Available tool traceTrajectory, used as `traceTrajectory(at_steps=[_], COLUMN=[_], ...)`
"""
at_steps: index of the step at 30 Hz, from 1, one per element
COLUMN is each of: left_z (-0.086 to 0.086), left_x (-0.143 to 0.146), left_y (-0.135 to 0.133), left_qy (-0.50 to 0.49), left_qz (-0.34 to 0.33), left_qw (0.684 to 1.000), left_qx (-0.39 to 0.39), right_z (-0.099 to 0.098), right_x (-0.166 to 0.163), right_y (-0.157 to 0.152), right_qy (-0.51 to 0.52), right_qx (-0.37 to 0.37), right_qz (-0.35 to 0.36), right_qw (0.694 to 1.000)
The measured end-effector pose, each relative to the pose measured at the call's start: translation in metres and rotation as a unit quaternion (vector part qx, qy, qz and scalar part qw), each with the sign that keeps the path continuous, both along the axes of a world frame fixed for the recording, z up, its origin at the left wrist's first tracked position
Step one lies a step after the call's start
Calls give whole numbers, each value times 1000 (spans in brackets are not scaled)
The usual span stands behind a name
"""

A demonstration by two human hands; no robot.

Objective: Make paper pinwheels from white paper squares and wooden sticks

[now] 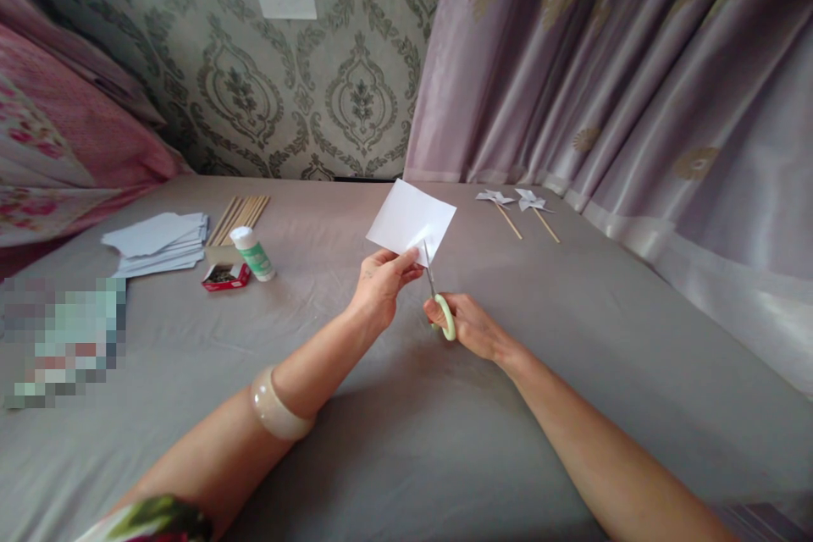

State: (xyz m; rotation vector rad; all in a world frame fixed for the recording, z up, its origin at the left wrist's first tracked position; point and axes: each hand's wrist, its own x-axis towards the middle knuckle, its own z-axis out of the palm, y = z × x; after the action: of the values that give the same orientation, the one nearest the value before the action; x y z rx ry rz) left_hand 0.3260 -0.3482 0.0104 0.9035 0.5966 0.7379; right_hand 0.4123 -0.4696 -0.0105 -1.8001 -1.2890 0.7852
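My left hand (381, 284) pinches the lower edge of a white square of paper (410, 218) and holds it up above the grey sheet. My right hand (471, 326) grips small scissors with pale green handles (443, 313). Their blades point up into the paper's lower edge, beside my left thumb. A pale bangle sits on my left forearm.
A stack of white paper squares (158, 241), a bundle of wooden sticks (240, 216), a glue bottle (254, 254) and a small red box (225, 275) lie at the left. Two paper pinwheels on sticks (517, 207) lie at the back right near the curtain (635, 85).
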Motion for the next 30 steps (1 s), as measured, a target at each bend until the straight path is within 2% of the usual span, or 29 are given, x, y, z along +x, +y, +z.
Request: traceTrajectory(at_steps=[30], left_z=[0], left_x=[-2], left_y=[2], left_qy=[-6], left_qz=[-1], left_qw=[1000], left_qx=[5], right_z=[1], right_x=[-5], right_y=[2], right_qy=[25], right_qx=[5], right_qz=[-44], right_qw=[999])
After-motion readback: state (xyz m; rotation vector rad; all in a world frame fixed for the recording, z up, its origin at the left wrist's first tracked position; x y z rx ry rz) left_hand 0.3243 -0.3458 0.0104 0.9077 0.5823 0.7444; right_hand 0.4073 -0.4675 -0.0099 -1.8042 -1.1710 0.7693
